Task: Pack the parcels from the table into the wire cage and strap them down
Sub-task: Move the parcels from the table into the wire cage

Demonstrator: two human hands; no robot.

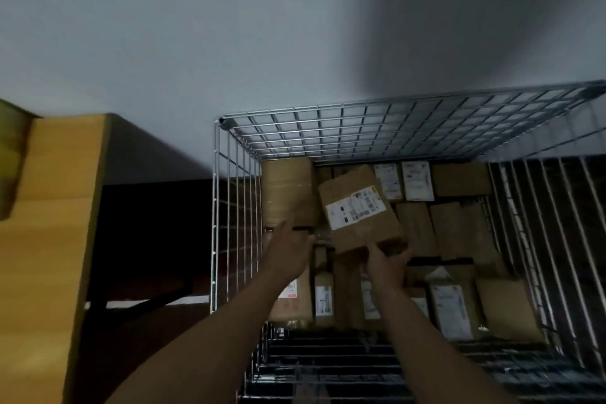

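The wire cage (328, 128) stands in front of me, its floor covered with several brown parcels. My right hand (388, 261) grips the near end of a cardboard parcel with a white label (359, 211), held tilted above the packed ones. My left hand (290, 252) hovers beside it to the left with straight fingers, close to a taped brown parcel (288, 193) standing in the cage's far left corner. Whether the left hand touches anything cannot be told.
A wooden table (52, 239) edge runs along the left, with a blurred box (13, 157) at its far end. A pale wall lies behind the cage. The cage's near side (360, 371) is dark wire mesh low in the view.
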